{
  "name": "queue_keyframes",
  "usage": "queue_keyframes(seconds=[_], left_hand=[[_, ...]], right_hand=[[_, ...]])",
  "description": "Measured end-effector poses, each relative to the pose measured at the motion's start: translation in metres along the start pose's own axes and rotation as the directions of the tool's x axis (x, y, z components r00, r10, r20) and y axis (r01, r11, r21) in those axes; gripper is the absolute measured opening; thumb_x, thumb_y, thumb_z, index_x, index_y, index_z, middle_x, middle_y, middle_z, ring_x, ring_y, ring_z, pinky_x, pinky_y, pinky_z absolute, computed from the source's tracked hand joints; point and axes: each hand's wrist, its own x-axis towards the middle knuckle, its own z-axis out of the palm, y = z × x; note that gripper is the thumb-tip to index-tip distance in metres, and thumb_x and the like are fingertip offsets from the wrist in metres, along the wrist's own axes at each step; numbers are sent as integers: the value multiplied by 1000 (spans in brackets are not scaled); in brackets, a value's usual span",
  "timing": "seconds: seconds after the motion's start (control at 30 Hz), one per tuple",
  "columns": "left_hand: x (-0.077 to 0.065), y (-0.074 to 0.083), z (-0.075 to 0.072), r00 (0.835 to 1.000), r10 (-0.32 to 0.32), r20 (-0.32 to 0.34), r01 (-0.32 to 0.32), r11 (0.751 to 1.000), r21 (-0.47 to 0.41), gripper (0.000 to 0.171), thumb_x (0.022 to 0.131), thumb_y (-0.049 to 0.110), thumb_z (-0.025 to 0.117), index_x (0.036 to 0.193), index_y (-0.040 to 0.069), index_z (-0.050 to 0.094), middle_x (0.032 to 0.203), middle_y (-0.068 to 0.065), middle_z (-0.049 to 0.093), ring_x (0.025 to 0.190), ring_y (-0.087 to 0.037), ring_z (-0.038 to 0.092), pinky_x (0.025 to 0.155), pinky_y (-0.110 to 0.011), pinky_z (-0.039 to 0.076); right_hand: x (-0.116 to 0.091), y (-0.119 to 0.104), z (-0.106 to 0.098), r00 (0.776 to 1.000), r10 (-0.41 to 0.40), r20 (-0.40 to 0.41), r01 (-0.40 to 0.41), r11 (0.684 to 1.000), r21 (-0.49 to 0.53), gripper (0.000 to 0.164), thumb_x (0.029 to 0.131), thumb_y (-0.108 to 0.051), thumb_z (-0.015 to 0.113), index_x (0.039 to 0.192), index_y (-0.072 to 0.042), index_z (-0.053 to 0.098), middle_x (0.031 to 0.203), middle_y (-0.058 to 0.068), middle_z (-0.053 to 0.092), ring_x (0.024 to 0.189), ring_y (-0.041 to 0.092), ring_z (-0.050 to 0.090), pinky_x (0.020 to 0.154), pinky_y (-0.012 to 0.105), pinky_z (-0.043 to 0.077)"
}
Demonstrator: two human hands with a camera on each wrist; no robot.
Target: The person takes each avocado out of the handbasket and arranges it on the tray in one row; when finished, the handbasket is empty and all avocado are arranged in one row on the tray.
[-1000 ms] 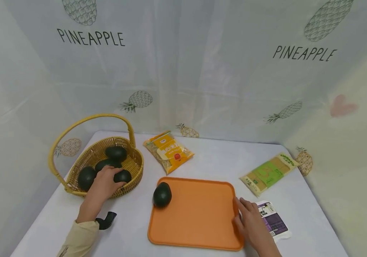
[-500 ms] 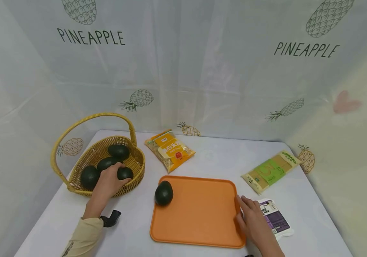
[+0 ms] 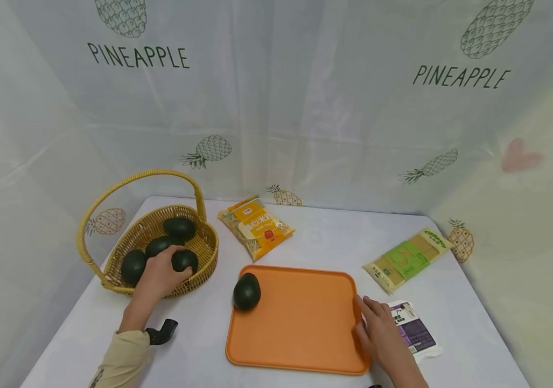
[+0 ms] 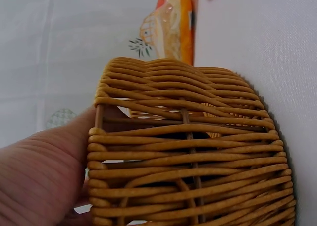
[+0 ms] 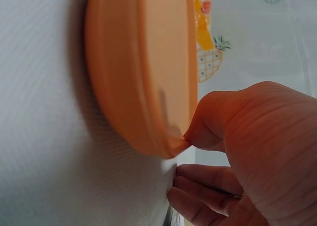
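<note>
In the head view, my left hand (image 3: 162, 274) reaches over the near rim of a yellow wicker basket (image 3: 208, 276). Its thumb and fingers are curled round a dark green avocado (image 3: 185, 261) inside. More avocados (image 3: 133, 268) lie beside it and behind it. The left wrist view has the basket's woven side (image 4: 188, 151) covering most of the hand. An orange tray (image 3: 300, 323) holds a single avocado (image 3: 246, 292) at its far left corner. My right hand (image 3: 384, 335) rests at the tray's right edge, thumb tip on the rim, other fingers loosely extended beside it.
Behind the tray lies an orange snack bag (image 3: 257, 228). To the right are a green-and-tan noodle packet (image 3: 408, 260) and a purple-and-white pack (image 3: 414, 330), partly behind the right hand. The basket's tall handle (image 3: 140, 177) arches above it. A pineapple-print curtain (image 3: 295, 108) hangs behind.
The avocado at my left hand has shifted slightly left, in toward the palm, over the last half second. My right hand stays at the tray's edge. The camera view moved a little earlier.
</note>
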Motion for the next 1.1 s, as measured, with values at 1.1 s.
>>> queue_keyframes(seconds=[1.1], left_hand=[[-21,24,2,875,325,-360,-345,939,8,59,82,0,85,137,-8,64,145,-34,62,124,-53,67,94,-65,60]], right_hand=[[2,1,2,999,-22,-37,22,1000,8,54,85,1,75,138,2,69,132,26,69,113,39,62,96,60,55]])
